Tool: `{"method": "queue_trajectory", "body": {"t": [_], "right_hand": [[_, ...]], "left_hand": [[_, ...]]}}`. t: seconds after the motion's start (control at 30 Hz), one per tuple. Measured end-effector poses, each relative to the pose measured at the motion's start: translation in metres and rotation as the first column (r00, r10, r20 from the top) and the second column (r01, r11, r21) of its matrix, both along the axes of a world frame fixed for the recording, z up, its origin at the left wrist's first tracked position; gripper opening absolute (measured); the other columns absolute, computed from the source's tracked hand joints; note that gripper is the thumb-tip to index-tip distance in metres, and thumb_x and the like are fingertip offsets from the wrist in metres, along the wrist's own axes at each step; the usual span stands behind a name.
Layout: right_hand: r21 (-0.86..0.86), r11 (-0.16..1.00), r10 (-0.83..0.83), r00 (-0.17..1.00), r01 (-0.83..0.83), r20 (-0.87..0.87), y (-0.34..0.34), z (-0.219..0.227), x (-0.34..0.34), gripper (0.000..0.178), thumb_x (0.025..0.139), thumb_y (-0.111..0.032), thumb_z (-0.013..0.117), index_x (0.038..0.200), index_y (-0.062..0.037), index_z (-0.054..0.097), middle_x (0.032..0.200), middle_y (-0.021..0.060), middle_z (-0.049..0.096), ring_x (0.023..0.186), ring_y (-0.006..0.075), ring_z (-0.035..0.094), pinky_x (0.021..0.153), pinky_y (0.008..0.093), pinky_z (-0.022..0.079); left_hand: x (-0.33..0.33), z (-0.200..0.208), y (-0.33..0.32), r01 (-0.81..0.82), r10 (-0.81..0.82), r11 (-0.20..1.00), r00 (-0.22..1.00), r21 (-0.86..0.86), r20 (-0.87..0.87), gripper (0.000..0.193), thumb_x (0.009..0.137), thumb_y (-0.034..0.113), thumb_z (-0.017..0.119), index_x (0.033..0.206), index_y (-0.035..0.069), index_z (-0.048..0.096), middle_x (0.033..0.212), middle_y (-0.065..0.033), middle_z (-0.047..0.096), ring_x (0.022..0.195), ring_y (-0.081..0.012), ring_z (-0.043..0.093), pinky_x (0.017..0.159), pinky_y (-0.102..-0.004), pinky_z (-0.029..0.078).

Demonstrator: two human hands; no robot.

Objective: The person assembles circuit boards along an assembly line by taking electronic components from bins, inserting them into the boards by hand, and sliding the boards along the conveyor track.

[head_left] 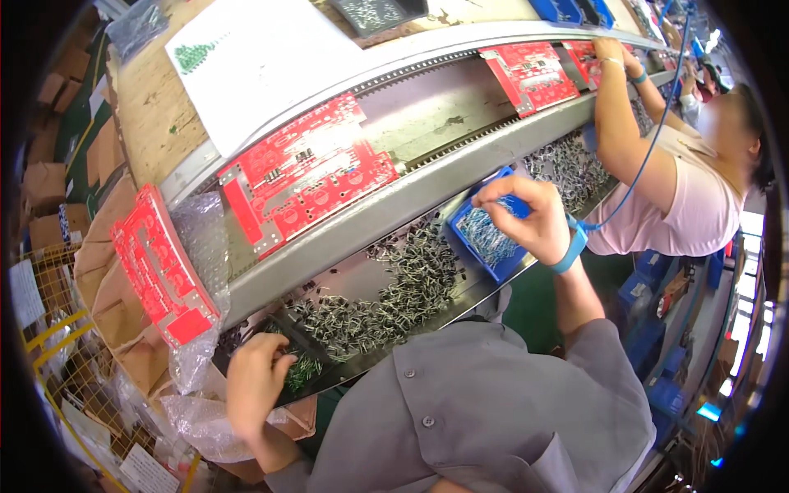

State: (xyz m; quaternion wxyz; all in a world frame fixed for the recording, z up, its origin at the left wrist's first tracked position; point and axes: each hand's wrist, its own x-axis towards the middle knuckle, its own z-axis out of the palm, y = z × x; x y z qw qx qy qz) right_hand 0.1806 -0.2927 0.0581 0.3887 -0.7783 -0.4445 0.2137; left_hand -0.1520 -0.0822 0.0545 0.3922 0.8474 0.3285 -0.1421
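My right hand (534,218), a blue band round its wrist, hovers over a blue bin (523,264) of light-blue wire-leaded parts (486,234). Its thumb and forefinger are pinched; whatever they hold is too small to name. At the lower left, my left hand (253,384) reaches over green wire-leaded parts (304,371), thumb and forefinger apart, nothing seen between them. Between the hands lies a heap of dark parts with bright leads (386,300). Beyond them a red circuit board (308,177) rests on the rail track, some components fitted on it.
Another red board (163,267) leans on bubble wrap (205,238) at the left. Farther along the metal rail (427,181) sits a red board (530,76). At the right, a co-worker (657,164) in pink handles another. A blue cord (649,148) runs from my wristband.
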Motion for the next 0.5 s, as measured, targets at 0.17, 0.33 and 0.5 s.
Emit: {"method": "queue_trajectory", "body": {"t": [0.17,0.33,0.5], "right_hand": [[0.181,0.964,0.230,0.956,-0.197,-0.182,0.068,-0.005,0.003,0.020,0.079,0.011,0.053,0.092,0.0033,0.066,0.085,0.0115,0.063,0.068,0.0164,0.067,0.062,0.0257,0.054],[0.205,0.864,0.425,0.884,-0.460,0.195,0.132,-0.036,-0.001,0.022,0.075,0.007,0.058,0.092,-0.0021,0.068,0.084,0.0115,0.063,0.076,0.0249,0.065,0.066,0.0325,0.053],[0.107,0.809,0.518,0.788,-0.578,0.333,0.160,-0.053,-0.007,0.019,0.075,0.001,0.064,0.093,-0.0039,0.068,0.084,0.0116,0.066,0.078,0.0286,0.064,0.070,0.0340,0.052]], "left_hand": [[-0.012,-0.023,-0.031,-0.048,0.040,0.968,0.998,0.246,0.041,0.040,0.061,0.002,0.074,0.097,-0.001,0.057,0.095,-0.0166,0.056,0.088,-0.0372,0.056,0.075,-0.0412,0.045],[-0.017,-0.040,-0.037,-0.109,0.081,0.940,0.992,0.323,0.098,0.027,0.064,0.002,0.072,0.087,-0.001,0.058,0.087,-0.0142,0.057,0.083,-0.0341,0.058,0.071,-0.0401,0.046],[-0.020,-0.040,-0.038,-0.226,0.162,0.929,0.960,0.294,0.226,0.011,0.070,0.001,0.069,0.077,-0.001,0.060,0.076,-0.0127,0.057,0.074,-0.0313,0.059,0.068,-0.0375,0.047]]}}
